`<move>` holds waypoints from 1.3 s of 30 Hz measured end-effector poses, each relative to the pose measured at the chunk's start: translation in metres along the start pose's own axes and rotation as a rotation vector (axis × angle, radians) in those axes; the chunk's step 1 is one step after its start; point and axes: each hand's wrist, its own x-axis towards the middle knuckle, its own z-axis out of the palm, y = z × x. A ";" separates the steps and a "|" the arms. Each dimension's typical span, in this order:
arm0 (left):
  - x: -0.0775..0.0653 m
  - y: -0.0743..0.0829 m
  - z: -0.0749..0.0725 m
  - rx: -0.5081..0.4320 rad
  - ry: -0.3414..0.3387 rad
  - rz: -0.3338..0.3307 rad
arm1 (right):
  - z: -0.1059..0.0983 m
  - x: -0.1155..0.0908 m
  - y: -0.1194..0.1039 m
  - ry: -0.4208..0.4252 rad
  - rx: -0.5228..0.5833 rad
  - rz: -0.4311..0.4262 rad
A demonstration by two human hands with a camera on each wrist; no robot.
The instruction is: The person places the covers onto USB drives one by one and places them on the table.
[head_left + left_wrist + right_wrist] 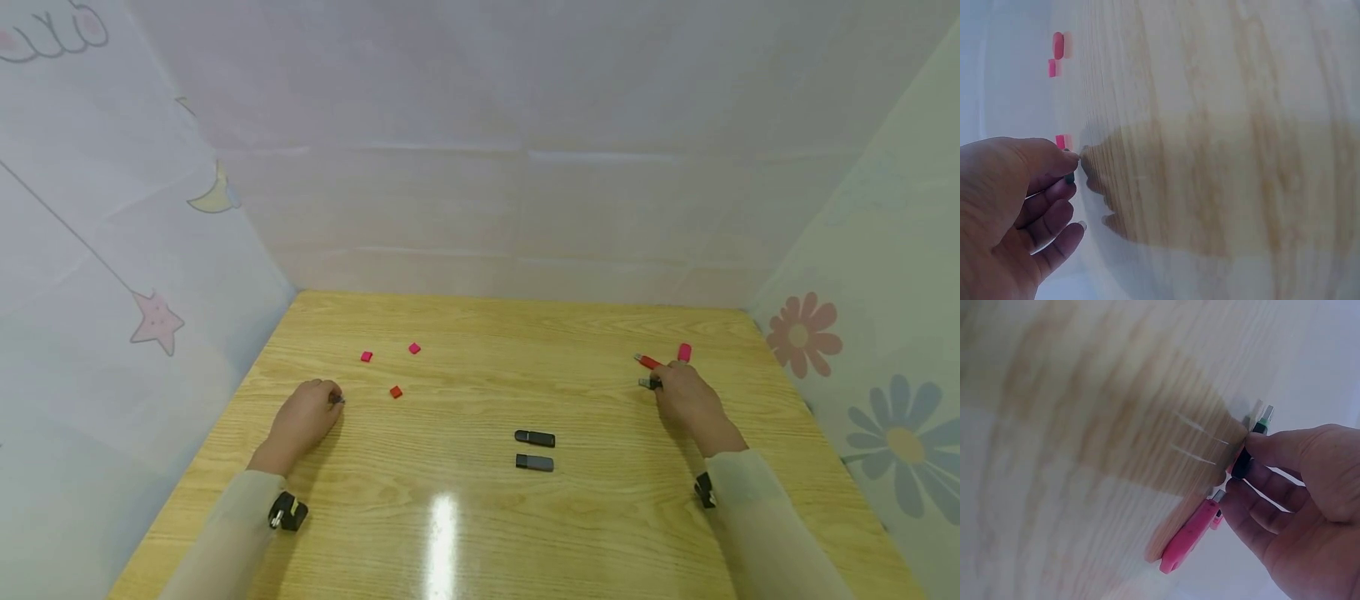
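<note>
On the left of the table my left hand point(306, 415) pinches a small dark cap point(1070, 179) between thumb and fingers, mostly hidden by them. Across at the right, my right hand point(692, 404) grips a black USB stick point(1243, 464) whose bare metal plug points away from the fingers. Just beyond that hand lie a red USB stick point(648, 362) and a pink USB stick point(684, 352), the red one with its metal plug bare. Two pink caps point(367, 357) and a red cap point(396, 392) lie near the left hand.
Near the table's middle, a black USB stick point(536, 438) and a grey USB stick with a black end point(536, 462) lie side by side. Cloth-covered walls point(517, 225) enclose the wooden table point(465, 417) at the back and both sides.
</note>
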 end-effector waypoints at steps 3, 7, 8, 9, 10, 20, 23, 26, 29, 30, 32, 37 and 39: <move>0.001 -0.001 0.000 -0.014 0.005 -0.001 | 0.000 -0.001 0.001 0.005 0.008 0.002; 0.001 -0.001 0.000 -0.035 0.020 -0.002 | -0.001 -0.003 0.002 0.016 0.017 0.002; 0.001 -0.001 0.000 -0.042 0.023 -0.002 | -0.001 -0.003 0.002 0.020 0.018 0.003; 0.001 -0.001 0.000 -0.048 0.027 -0.005 | -0.002 -0.003 0.002 0.021 0.020 0.002; 0.001 -0.001 -0.001 -0.054 0.030 -0.009 | -0.002 -0.004 0.002 0.021 0.020 0.001; 0.001 0.007 -0.003 -0.171 0.007 -0.043 | -0.004 -0.006 -0.001 0.038 0.043 -0.023; 0.001 0.011 -0.003 -0.206 -0.005 -0.050 | -0.006 -0.008 -0.004 0.047 0.046 -0.024; 0.002 0.016 -0.003 -0.226 -0.024 -0.065 | -0.010 -0.012 -0.009 0.049 0.054 -0.026; 0.002 0.022 -0.003 -0.242 -0.039 -0.083 | -0.013 -0.014 -0.012 0.054 0.062 -0.032; 0.002 0.025 -0.003 -0.246 -0.042 -0.082 | -0.013 -0.015 -0.013 0.052 0.065 -0.033; 0.002 0.029 -0.003 -0.254 -0.043 -0.081 | -0.014 -0.016 -0.015 0.048 0.069 -0.035; 0.003 0.037 -0.003 -0.258 -0.029 -0.069 | -0.014 -0.017 -0.017 0.031 0.071 -0.025; 0.004 0.040 -0.004 -0.255 -0.028 -0.063 | -0.015 -0.018 -0.018 0.030 0.077 -0.021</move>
